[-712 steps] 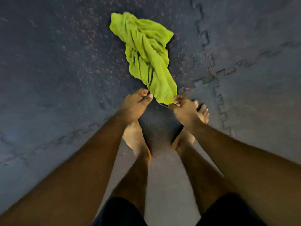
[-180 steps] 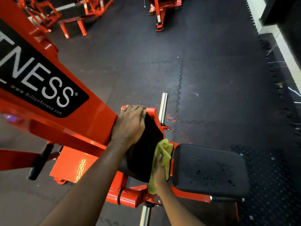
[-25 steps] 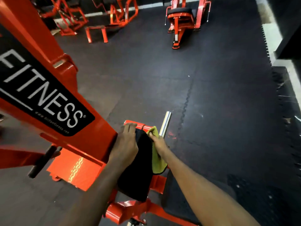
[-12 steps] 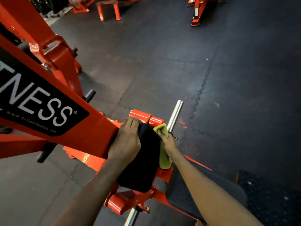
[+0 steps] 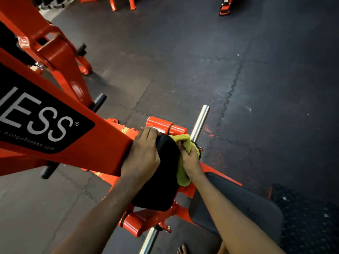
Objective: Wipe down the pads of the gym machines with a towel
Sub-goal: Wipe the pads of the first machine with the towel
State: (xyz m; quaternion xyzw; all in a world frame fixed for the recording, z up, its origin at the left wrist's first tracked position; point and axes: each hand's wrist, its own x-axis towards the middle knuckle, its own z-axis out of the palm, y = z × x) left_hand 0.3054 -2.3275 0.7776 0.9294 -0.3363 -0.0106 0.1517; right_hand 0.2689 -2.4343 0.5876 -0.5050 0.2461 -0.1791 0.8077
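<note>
Fingers of the right hand (image 5: pixel 190 161) curled round the green towel (image 5: pixel 183 174), bunching it against the upper right edge of the black upright pad (image 5: pixel 161 189). The left hand (image 5: pixel 143 158) has its fingers together, bent over the pad's top corner, bracing it. Recommended: spread the towel flatter for broader contact, then draw it downward in overlapping strokes, holding firm pressure against the braced pad.

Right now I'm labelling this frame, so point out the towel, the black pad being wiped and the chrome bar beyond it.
towel (image 5: pixel 182 174): head view, lower hanging fold.
black pad (image 5: pixel 161 184): head view, middle of its face.
chrome bar (image 5: pixel 199 122): head view, mid-shaft.
</note>
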